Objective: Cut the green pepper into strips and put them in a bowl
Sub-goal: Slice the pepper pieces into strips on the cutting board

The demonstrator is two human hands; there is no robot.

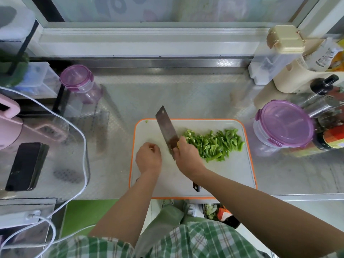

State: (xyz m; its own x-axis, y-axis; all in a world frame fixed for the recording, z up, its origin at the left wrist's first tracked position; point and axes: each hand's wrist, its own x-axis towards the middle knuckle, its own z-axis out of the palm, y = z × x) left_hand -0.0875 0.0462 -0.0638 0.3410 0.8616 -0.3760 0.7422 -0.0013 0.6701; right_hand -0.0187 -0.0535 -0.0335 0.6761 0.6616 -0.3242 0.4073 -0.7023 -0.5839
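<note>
Right hand (188,157) grips the cleaver (166,129) high up where the blade meets the handle, with the tip pointing away from us and the edge side facing the pile. Left hand (149,158) rests knuckles-up on the board with its fingers tucked under. We see nothing in it, though a small scrap under the fingertips can't be ruled out. The pepper strips (214,144) lie in one loose heap just right of the blade, on the right half of the cutting board (232,174). No whole pepper is left in view, so we judge the cutting done and the transfer next. To do that well, we lay the blade flat and slide it under the heap from the left, using the left hand as a backstop on the far side with its fingers clear of the edge. We lift in two loads rather than one, as the heap is wide and the strips will spill off the ends. One stray green bit (146,121) sits at the board's far-left corner. We see no open bowl on the counter (204,94). The purple-lidded tub (284,123) to the right is closed, so we need a bowl beside the board before we lift.
</note>
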